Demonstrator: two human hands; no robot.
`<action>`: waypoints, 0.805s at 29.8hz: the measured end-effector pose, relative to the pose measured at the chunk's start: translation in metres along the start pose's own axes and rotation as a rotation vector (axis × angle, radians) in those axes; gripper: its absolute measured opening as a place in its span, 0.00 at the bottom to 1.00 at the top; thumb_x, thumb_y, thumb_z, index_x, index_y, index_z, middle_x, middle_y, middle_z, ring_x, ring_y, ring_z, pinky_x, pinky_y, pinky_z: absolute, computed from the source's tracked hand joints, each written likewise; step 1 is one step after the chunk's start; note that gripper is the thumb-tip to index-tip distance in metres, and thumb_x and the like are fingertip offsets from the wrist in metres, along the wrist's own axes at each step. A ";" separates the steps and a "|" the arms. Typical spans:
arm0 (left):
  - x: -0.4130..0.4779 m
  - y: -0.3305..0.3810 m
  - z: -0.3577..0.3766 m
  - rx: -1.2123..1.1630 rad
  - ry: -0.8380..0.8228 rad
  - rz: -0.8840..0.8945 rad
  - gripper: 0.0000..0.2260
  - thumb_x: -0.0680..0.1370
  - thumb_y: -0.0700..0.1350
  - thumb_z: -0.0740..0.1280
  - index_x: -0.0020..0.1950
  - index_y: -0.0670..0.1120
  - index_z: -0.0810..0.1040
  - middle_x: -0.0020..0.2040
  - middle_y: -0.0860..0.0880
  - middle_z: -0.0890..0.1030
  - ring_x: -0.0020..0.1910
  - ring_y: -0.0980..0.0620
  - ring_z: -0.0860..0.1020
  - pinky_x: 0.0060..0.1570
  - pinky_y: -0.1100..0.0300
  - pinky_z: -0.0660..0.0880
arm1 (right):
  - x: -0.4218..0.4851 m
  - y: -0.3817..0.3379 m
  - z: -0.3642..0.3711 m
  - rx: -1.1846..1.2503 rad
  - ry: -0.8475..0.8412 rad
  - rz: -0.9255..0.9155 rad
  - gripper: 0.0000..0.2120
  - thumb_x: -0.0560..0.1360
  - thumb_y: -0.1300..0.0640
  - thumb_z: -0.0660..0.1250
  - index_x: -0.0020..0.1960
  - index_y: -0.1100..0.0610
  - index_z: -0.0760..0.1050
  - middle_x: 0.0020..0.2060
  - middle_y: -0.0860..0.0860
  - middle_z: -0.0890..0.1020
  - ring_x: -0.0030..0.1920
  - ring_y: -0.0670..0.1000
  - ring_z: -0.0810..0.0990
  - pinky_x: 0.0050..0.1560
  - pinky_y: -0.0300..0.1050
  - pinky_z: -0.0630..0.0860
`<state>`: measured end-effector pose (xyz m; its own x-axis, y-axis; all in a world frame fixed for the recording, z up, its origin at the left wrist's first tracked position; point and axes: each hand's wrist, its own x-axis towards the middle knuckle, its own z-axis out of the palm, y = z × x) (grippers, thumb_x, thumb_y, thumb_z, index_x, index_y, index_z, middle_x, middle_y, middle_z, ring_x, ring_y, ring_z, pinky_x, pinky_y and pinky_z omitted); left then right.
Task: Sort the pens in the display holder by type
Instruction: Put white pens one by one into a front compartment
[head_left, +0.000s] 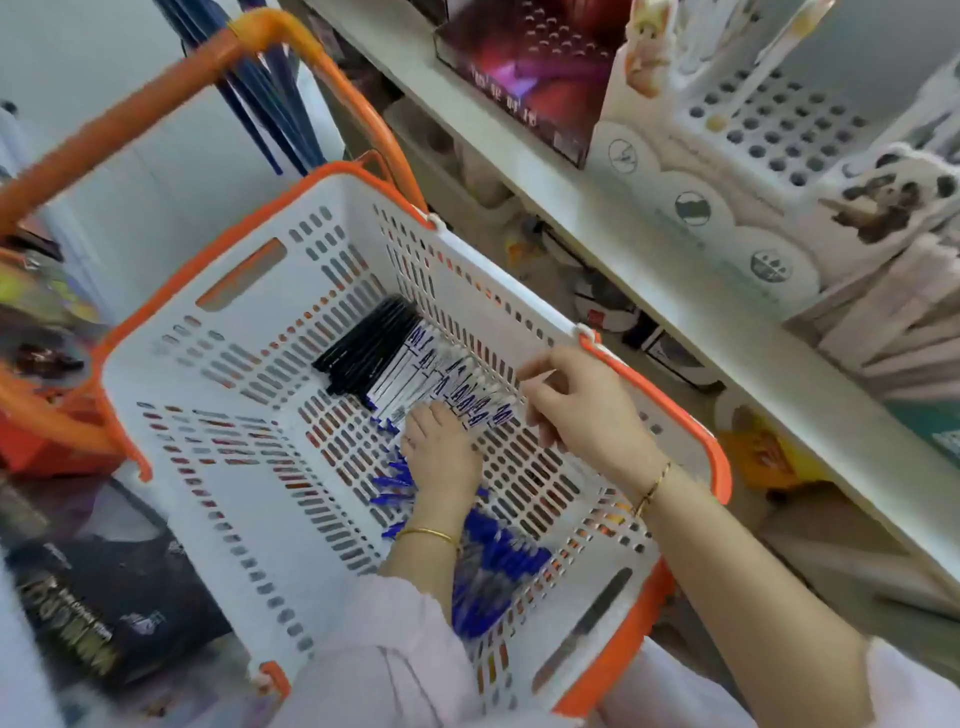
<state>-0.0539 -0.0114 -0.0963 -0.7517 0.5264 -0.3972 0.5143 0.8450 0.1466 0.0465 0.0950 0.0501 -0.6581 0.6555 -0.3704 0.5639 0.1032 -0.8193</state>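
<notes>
Lying at frame centre, pens (410, 364) are pressed under the flat left hand (441, 457), pinched by the right hand (576, 405), axes lower-left to upper-right.

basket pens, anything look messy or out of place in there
Yes: the blue-capped pens lie jumbled at odd angles under the left hand, while the black pens and white pens sit in a neat row. The display holder looks nearly empty.
</notes>
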 end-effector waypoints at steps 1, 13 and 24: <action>0.005 -0.004 0.005 0.039 0.011 0.013 0.39 0.72 0.53 0.72 0.73 0.38 0.55 0.72 0.41 0.60 0.73 0.42 0.58 0.70 0.48 0.60 | 0.002 0.004 0.004 0.005 -0.001 0.017 0.06 0.78 0.61 0.60 0.52 0.56 0.75 0.34 0.55 0.82 0.26 0.49 0.77 0.24 0.35 0.70; 0.032 -0.012 0.018 0.069 0.063 0.156 0.38 0.65 0.55 0.77 0.67 0.42 0.63 0.65 0.42 0.67 0.65 0.43 0.65 0.63 0.51 0.65 | 0.012 0.021 0.015 0.103 0.056 0.094 0.05 0.78 0.61 0.62 0.51 0.55 0.75 0.34 0.55 0.81 0.26 0.48 0.77 0.24 0.34 0.70; 0.034 0.000 0.027 0.100 -0.002 0.186 0.26 0.71 0.44 0.71 0.64 0.38 0.66 0.63 0.40 0.70 0.62 0.42 0.69 0.59 0.52 0.68 | 0.014 0.022 0.015 0.099 0.077 0.086 0.05 0.78 0.61 0.62 0.51 0.53 0.75 0.34 0.54 0.81 0.25 0.46 0.76 0.23 0.32 0.69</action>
<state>-0.0685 0.0043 -0.1339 -0.6393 0.6721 -0.3736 0.6826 0.7197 0.1267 0.0420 0.0949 0.0202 -0.5672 0.7145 -0.4096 0.5620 -0.0279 -0.8267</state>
